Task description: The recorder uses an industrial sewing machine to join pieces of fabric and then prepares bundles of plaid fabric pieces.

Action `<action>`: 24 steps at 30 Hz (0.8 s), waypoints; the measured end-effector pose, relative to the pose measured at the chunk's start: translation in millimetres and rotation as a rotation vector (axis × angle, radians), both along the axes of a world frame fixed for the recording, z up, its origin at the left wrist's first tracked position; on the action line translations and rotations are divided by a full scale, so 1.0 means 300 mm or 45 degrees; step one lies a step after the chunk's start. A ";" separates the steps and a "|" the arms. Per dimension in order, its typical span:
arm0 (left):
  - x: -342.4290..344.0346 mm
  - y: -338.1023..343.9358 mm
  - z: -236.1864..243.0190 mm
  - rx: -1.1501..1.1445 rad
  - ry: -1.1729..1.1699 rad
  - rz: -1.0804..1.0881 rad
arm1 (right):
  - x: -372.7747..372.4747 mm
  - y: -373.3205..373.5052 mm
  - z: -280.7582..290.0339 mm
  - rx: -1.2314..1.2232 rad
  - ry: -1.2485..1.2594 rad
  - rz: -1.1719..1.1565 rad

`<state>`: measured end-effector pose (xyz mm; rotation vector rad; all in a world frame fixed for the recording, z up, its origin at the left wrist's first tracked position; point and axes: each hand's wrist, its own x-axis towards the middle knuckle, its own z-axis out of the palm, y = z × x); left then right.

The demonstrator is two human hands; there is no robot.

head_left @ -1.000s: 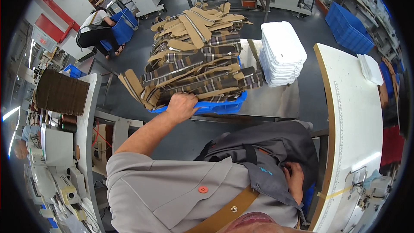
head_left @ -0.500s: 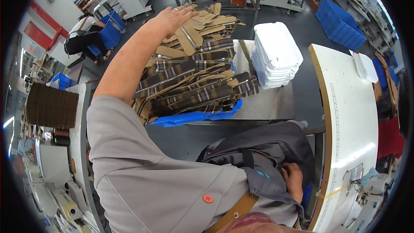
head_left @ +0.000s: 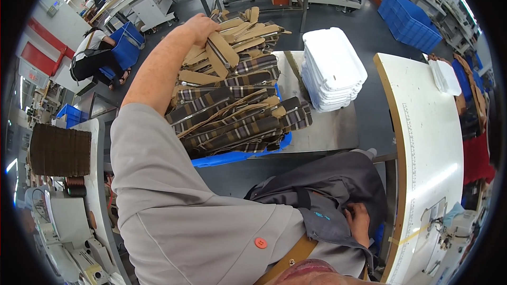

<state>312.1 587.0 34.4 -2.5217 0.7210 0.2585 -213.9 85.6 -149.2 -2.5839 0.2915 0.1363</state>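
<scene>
My left hand (head_left: 200,29) reaches to the far left of a heap of fabric pieces, its fingers bent down and closed on a tan fabric piece with a zipper (head_left: 222,53). Tan and brown plaid pieces (head_left: 227,119), several with zippers, are piled in a blue bin (head_left: 237,157). The fingertips are partly hidden behind my hand. My right hand (head_left: 359,224) rests on my lap against the dark grey apron (head_left: 330,221), fingers loosely curved and a little apart, with nothing visible in them.
A stack of white pieces (head_left: 334,68) stands on the metal table (head_left: 322,134) right of the bin. A white worktable (head_left: 422,153) runs along my right. Brown stacked fabric (head_left: 60,150) and a sewing machine (head_left: 68,221) are at left. Another person (head_left: 95,55) bends over a blue crate (head_left: 127,45).
My left hand has drawn back slightly, and its fingers, stretched out before, are now curled down on the tan piece. The right hand stays put. The view has shifted slightly.
</scene>
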 end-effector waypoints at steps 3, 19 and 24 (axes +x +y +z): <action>-0.041 0.086 0.067 -0.406 0.028 0.181 | 0.021 -0.001 -0.005 -0.019 -0.009 0.046; 0.045 0.028 -0.032 -0.543 0.518 0.513 | -0.012 0.004 -0.055 -0.063 -0.030 -0.046; 0.100 0.147 -0.012 -0.911 0.789 0.767 | -0.013 0.005 -0.066 -0.058 -0.025 -0.076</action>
